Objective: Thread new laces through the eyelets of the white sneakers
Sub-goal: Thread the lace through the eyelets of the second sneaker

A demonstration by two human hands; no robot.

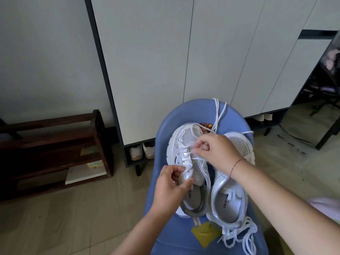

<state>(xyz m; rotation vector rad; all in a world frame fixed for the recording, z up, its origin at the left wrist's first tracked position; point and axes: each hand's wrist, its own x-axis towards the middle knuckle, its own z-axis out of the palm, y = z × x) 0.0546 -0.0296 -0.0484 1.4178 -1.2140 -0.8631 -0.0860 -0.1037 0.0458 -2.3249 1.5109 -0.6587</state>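
Two white sneakers lie side by side, toes away from me, on a blue seat point(165, 126). My left hand point(170, 186) grips the side and tongue of the left sneaker point(184, 142) near its opening. My right hand point(216, 151) reaches across the right sneaker point(228, 201) and pinches a white lace point(218, 115) at the left sneaker's upper eyelets. That lace crosses several eyelets, and its free ends trail over the seat's far edge. A loose bundle of white laces point(242, 234) lies by the right sneaker's heel.
A yellow tag point(205, 231) lies on the seat near the heels. A dark wooden shoe rack point(55, 153) stands at the left. White cabinet doors point(165, 61) rise behind, with shoes point(142, 152) tucked beneath. The floor is tiled.
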